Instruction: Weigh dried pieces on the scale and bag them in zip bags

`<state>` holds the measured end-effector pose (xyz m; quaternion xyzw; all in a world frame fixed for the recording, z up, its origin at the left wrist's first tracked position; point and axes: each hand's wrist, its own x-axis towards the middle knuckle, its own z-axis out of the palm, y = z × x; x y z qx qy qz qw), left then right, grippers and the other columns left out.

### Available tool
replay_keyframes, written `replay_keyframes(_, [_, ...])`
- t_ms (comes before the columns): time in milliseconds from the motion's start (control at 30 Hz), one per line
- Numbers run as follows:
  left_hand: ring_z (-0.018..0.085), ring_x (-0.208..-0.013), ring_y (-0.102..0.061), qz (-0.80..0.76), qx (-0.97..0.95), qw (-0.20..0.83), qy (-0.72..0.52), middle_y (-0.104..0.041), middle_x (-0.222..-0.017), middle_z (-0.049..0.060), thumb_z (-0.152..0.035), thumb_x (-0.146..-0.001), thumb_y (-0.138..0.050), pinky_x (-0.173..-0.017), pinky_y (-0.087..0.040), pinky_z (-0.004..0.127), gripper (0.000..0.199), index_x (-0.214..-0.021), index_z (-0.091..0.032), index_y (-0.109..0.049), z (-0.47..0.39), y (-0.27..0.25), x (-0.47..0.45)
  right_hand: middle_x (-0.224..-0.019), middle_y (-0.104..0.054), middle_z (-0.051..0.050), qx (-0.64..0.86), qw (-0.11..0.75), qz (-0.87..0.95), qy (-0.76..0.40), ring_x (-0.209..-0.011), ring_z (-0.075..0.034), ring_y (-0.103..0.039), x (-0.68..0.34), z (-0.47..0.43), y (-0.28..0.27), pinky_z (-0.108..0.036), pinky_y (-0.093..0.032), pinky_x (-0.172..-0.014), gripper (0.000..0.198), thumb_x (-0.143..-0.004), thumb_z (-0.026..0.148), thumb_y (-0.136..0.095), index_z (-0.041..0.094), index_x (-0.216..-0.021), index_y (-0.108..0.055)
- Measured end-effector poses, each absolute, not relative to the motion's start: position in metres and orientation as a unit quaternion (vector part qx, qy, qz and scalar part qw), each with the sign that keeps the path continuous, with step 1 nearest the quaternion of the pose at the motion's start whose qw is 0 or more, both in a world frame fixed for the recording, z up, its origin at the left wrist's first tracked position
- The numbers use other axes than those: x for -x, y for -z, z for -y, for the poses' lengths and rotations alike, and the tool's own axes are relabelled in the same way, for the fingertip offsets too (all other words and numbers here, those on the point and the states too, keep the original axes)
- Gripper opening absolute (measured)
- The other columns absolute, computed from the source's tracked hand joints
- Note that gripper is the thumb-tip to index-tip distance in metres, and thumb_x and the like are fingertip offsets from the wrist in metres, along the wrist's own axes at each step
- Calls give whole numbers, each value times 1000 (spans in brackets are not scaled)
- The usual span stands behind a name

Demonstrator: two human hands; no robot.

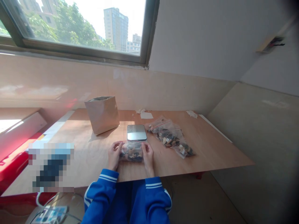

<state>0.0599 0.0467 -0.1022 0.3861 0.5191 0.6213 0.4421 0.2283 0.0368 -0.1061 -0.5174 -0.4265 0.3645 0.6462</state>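
Fingers (118, 144) closed, left hand (114, 153) and right hand (148, 153) pinch a clear, rectangular plastic bag of dark-and-tan pieces (132, 152) near the brown wooden table's (210, 149) front edge.

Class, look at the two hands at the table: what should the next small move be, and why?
Probably pinch along the top edge of the clear bag: the left hand and right hand hold it near its upper corners, and whether it is sealed cannot be seen. If it is open, the loose pieces inside might spill.
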Motion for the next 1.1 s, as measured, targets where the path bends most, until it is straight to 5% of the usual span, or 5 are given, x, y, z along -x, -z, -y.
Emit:
replay_keyframes(433, [16, -72, -66, -500, -373, 440, -646, -68, -80, 5, -54, -72, -68, -56, -51, 23, 41, -85, -16, -61, -40, 95, -64, -84, -69, -8, 559, 653, 417, -295, -79, -20, -63, -230, -35, 108, -31, -48, -75, 38, -83, 50, -58, 13, -91, -67])
replay_keyframes(733, [18, -80, -65, -480, -419, 470, -611, -69, -84, 6, -48, -73, -70, -71, -53, 27, 35, -86, -15, -67, -33, 91, -66, -71, -65, -3, 507, 660, 382, -401, -61, -15, -58, -232, -33, 108, -23, -45, -53, 37, -80, 52, -61, 15, -86, -65])
replay_keyframes(933, [19, -85, -64, -483, -420, 462, -614, -69, -84, 5, -46, -72, -70, -71, -53, 26, 32, -84, -15, -69, -32, 91, -65, -89, -70, -7, 479, 650, 433, -401, -84, -21, -65, -230, -31, 101, -31, -52, -76, 33, -79, 46, -64, 16, -93, -66])
replay_keyframes(1100, [18, -85, -63, -472, -415, 471, -619, -68, -85, 4, -43, -72, -71, -72, -53, 25, 30, -83, -16, -69, -34, 95, -64, -87, -70, -7, 491, 657, 428, -380, -84, -21, -66, -230, -33, 103, -32, -52, -77, 32, -80, 44, -63, 14, -92, -66])
